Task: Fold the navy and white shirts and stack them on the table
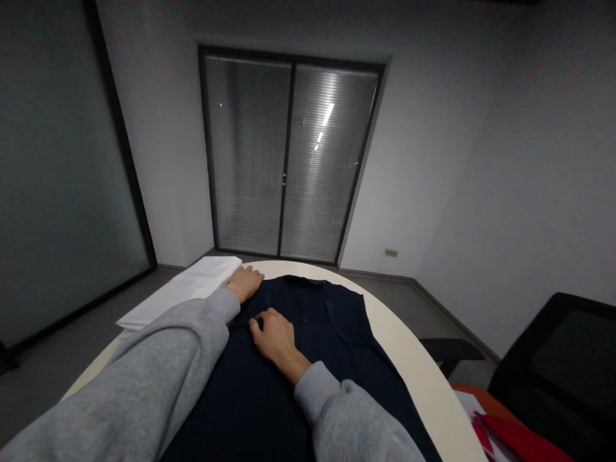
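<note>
A dark navy shirt (312,359) lies spread out on a round, pale table (402,333), its collar toward the far edge. The sleeve on the right (344,321) rests folded inward over the body. My left hand (245,283) is at the far left shoulder of the shirt, fingers stretched out and lying flat, beside a folded white cloth (192,285). Closer to me, my right hand (278,338) has curled fingers and thumb on the dark fabric at the left side of the chest. Its fingertips are partly lost against the dark cloth.
A black office chair (563,359) with an orange seat stands on the right, bearing red cloth (524,439) and something white. Beyond the table are a glass double door with blinds (289,160) and grey walls. Another glass panel (58,173) is at the left.
</note>
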Motion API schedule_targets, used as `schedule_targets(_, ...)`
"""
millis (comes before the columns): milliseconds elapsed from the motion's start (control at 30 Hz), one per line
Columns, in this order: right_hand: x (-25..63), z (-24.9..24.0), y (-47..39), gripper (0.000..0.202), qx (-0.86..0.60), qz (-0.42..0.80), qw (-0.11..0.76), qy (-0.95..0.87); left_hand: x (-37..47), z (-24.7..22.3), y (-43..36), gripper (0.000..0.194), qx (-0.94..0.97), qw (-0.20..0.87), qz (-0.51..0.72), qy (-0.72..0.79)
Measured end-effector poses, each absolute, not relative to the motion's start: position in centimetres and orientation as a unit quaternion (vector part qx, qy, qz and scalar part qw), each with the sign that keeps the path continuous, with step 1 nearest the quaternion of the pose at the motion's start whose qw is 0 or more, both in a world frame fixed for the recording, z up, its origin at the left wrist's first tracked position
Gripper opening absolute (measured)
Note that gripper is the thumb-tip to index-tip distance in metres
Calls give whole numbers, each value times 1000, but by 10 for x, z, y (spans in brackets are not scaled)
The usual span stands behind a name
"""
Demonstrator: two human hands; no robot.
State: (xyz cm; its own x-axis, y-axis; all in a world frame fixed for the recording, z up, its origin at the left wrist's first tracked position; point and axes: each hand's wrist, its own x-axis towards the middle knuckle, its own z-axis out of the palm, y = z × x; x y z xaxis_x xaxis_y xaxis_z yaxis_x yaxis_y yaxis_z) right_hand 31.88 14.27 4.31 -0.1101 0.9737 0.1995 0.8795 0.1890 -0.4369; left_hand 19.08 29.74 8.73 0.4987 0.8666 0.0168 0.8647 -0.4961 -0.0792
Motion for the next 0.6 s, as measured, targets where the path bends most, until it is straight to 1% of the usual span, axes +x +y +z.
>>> schedule_targets(67,319,43,144,37,-637,110,231,-727,194,91,309,37,-867,40,18,-496)
schedule_targets(200,319,44,144,28,-649,111,236,-714,200,88,326,22,-866,36,19,-498)
schedule_targets(333,317,44,145,20,-672,110,232,-694,202,85,336,13,-872,32,16,-488)
schedule_targets(500,317,44,146,15,-687,117,228,-680,203,88,350,9,-870,41,34,-491)
schedule_targets(600,318,45,144,13,-687,122,237,-676,206,88,351,13,-863,56,37,-501)
